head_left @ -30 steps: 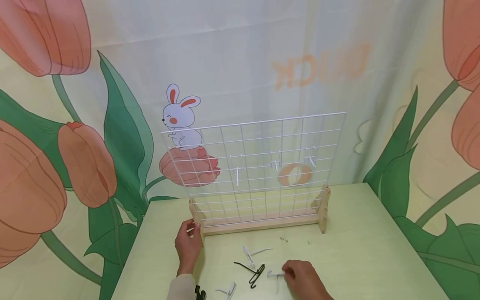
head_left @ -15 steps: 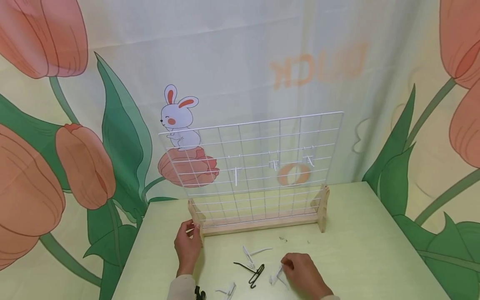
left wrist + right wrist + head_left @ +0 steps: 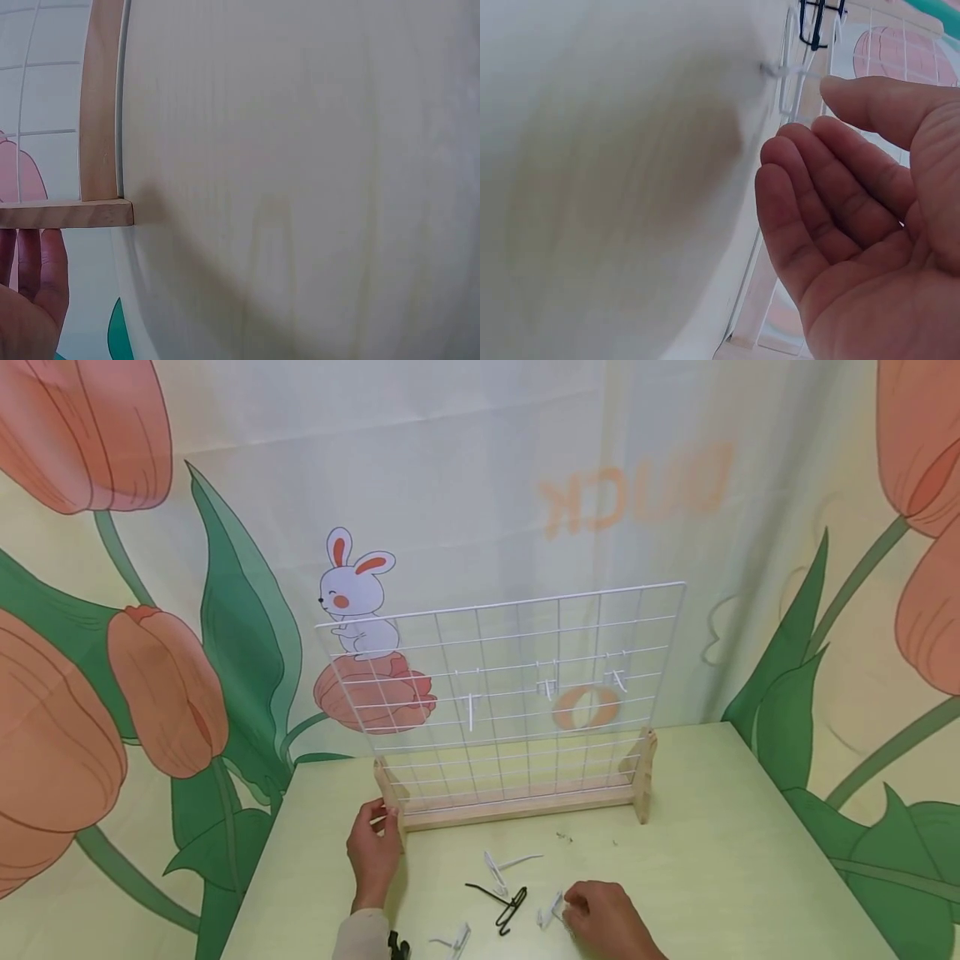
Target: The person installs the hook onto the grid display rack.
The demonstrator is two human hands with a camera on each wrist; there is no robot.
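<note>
My left hand (image 3: 373, 852) rests its fingertips against the outer side of the left wooden foot (image 3: 67, 215) of the stand. Its fingers look fairly straight in the left wrist view; the thumb is hidden there. My right hand (image 3: 609, 920) is beside a white wire hook (image 3: 550, 912) on the table. In the right wrist view a gap shows between thumb and bent fingers, with the hook just beyond the thumb tip. A black hook (image 3: 512, 910) and two other white hooks, one farther back (image 3: 497, 870) and one at the front edge (image 3: 459, 941), lie nearby.
A white wire grid (image 3: 517, 752) stands upright in the wooden stand (image 3: 517, 812). Three white hooks hang on it: left (image 3: 470, 712), middle (image 3: 548, 688) and right (image 3: 618, 679). Small dark bits (image 3: 564, 837) lie on the table (image 3: 712, 860). A printed curtain hangs behind.
The right hand turned the white hook on the table, and its fingers have since come away from the hook's upper end, shifting slightly down. The left hand has stayed at the stand's foot.
</note>
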